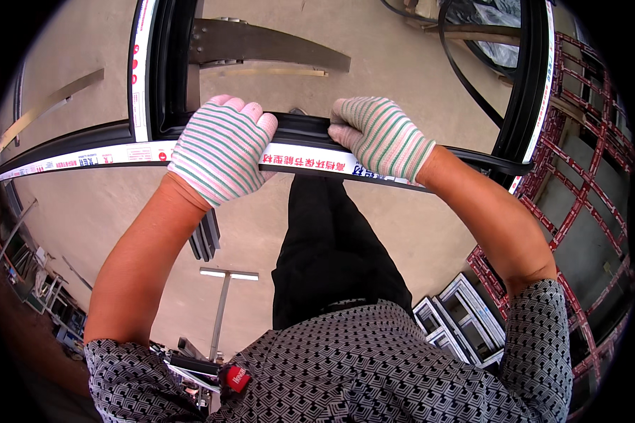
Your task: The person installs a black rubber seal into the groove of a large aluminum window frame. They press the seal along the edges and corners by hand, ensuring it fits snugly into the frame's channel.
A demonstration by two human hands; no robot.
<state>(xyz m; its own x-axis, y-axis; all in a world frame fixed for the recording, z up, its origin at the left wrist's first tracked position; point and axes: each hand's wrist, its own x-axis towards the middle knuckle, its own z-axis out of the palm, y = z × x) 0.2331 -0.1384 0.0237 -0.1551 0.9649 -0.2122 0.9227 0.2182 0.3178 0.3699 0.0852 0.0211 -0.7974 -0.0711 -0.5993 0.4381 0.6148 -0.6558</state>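
Note:
Across my front lies a black window frame [166, 70] with white printed protective film [307, 158] along its bars. My left hand [222, 149], in a striped knit glove, is closed over the near bar beside the upright's corner. Farther right on that bar is my right hand [384, 137], gloved alike, its fingers curled and pinched at the inner edge. A thin black sealing strip [483, 161] runs out from under the right hand and bends round at the right corner. What lies between the right fingertips is mostly hidden.
Red-and-white wrapped lattice frames [578, 176] stand at the right. White-edged frames [466, 317] lie lower right. A brown metal blade-shaped piece [268, 44] shows through the opening. Clear plastic wrap [497, 35] lies at the far right. A T-shaped stand [226, 296] is below left.

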